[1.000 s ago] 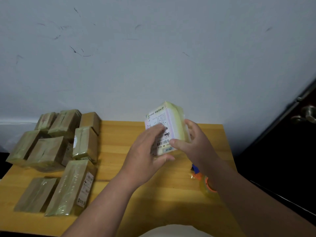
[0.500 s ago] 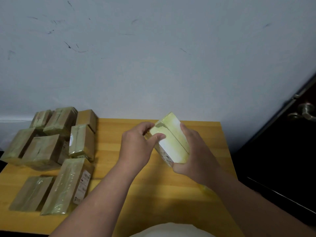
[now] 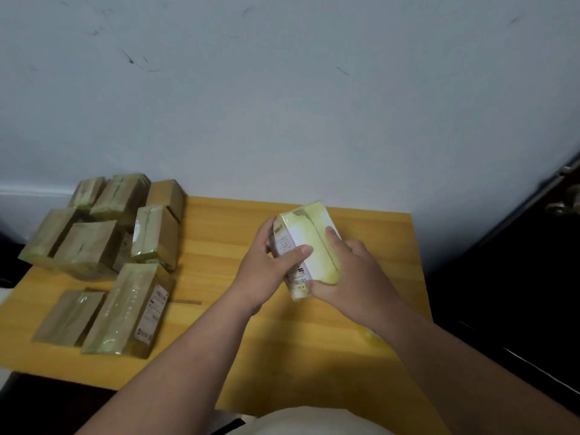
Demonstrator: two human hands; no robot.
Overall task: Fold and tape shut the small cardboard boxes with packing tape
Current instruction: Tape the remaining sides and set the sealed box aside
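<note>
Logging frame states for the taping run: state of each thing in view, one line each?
box in hand: wrapped in tape, label showing, held tilted over the table by both hands
left hand: grips the box's left side, thumb across the label
right hand: grips the box's right side and near end
taped boxes: lying in a cluster at the table's left
table: wooden, against the wall
door: dark, handle at right edge

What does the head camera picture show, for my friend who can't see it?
Two hands, left and right, grip a taped box with a white label above a yellow wooden table. A pile of taped boxes lies at the table's left end.
</note>
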